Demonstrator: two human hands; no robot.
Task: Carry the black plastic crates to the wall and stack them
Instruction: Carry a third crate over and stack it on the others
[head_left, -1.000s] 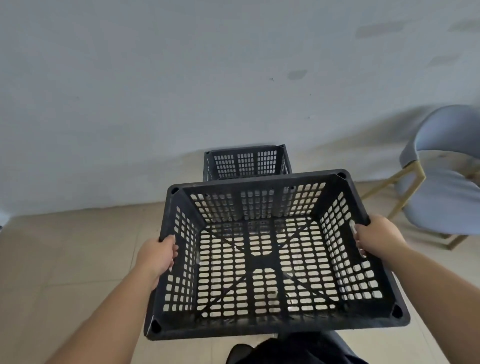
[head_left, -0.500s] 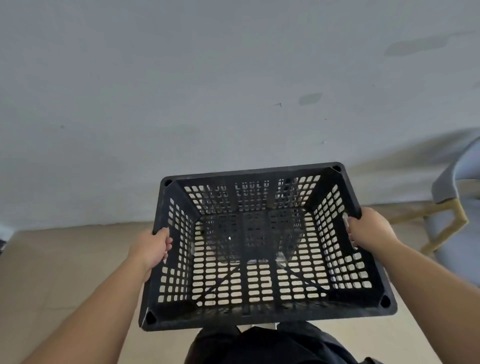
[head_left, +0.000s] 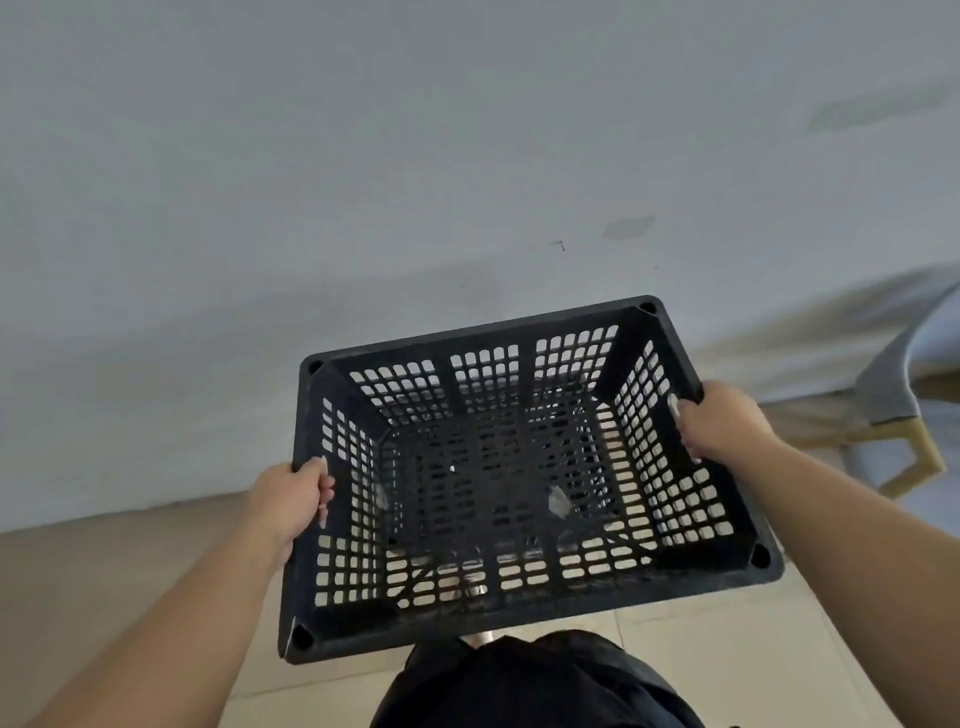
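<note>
- Change noted: one second ago I saw a second black crate standing on the floor against the wall, beyond the far rim of the carried one. It is now hidden, and the mesh floor of the carried black plastic crate (head_left: 498, 467) looks darker through its slots, which I read as that crate lying directly below.
- Change noted: the wall (head_left: 363, 156) fills more of the view, and the grey chair (head_left: 904, 395) has slid to the right edge and is partly cut off.
- Meaning for the task: I judge the carry to be nearly finished, with only alignment and lowering onto the stack left.
- Left grip: my left hand (head_left: 293, 496) is closed over the left rim of the crate, fingers curled inside the wall.
- Right grip: my right hand (head_left: 719, 421) is closed over the right rim, fingers hooked through the handle slot.
- Crate position: held clear of the tiled floor (head_left: 104, 571), close to the wall, far rim nearest it, slightly tilted in the view.
- Contents: the carried crate is empty; only its mesh base and ribs show.
- Lower crate contents: cannot be told from here.
</note>
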